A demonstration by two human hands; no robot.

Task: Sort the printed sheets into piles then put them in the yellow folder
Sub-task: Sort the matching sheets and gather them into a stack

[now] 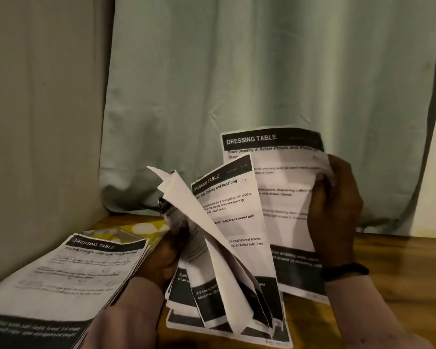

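At the far left, a beige wall (35, 122) runs down to the wooden table (400, 273), closing off that side. A stack of printed sheets (61, 280) lies on the near-left part of the table, its top page headed "DRESSING TABLE"; the near-left corner runs out of view and the right edge is fanned slightly. Behind the stack's far edge, touching the wall corner, a yellow patterned item (141, 229) shows only in part; whether it is the folder cannot be told.

Just right of the stack, the left hand (161, 258) holds the lower left of a loose bundle of sheets (224, 248). Its fingers are largely hidden behind the paper, but they curl round the bundle's edge. The bundle stands tilted, its bottom edges on the table, with several pages splayed and one blank-backed page folded forward.

At the right, the right hand (335, 210) grips the right edge of the rear sheet (275, 177), thumb in front and fingers curled behind. A dark band (345, 270) circles that wrist.

A pale green curtain (262, 84) hangs close behind the table's far edge. Bare tabletop lies to the right of the right hand and near the bundle's bottom edge.
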